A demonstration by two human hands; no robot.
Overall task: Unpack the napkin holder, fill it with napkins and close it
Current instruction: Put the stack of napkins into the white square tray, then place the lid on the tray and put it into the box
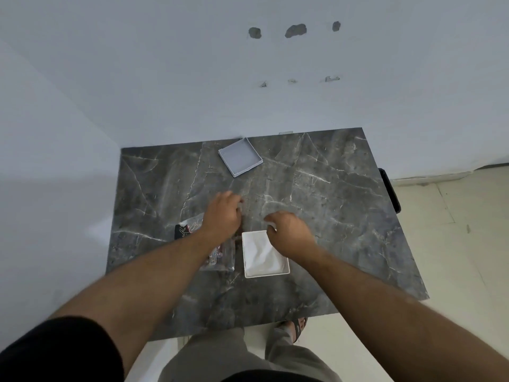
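Observation:
The white square napkin holder base [283, 270] sits near the table's front middle with white napkins [261, 255] lying in it. My right hand [289, 232] rests over its far right corner, fingers curled down and pinching a bit of white napkin. My left hand [223, 213] hovers just left of the holder, fingers curled and blurred; what it grips is unclear. Under my left wrist lies a clear plastic napkin packet [220, 257] with dark red and black print. The holder's lid [240, 156] lies upturned at the table's far edge.
The dark marble table [330, 194] stands against a white wall. A black object [389, 188] hangs off the table's right edge. My sandalled foot [298, 328] shows below the front edge, on pale floor tiles.

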